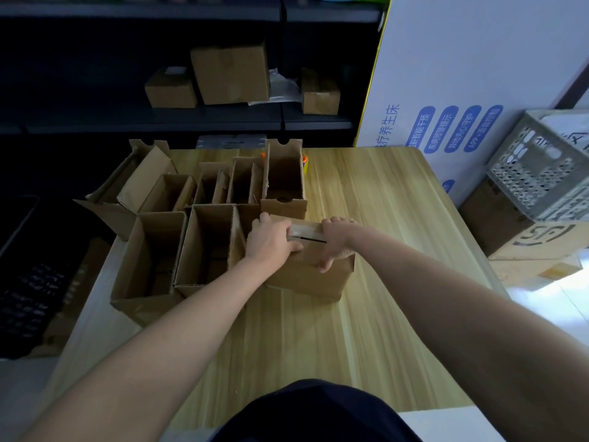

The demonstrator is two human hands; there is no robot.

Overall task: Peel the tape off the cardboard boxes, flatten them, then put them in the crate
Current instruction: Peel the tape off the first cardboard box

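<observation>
Nearest: dark garment (312, 413), at near edge of table (366, 330). Cluster of open boxes (204, 247) along left edge. Mid-table: left hand (271, 239) curled over left end of taped box (314, 272); tape strip (304, 232) across top; right hand (338, 242) clamped on right end. Recommended: pin box one-handed, lift tape end, pull low along seam. Beyond right edge: crate (538, 173), off table.

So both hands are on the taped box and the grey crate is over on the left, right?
Not quite: the head view shows the grey crate over on the right. The left hand and right hand are indeed on the taped box.
</observation>
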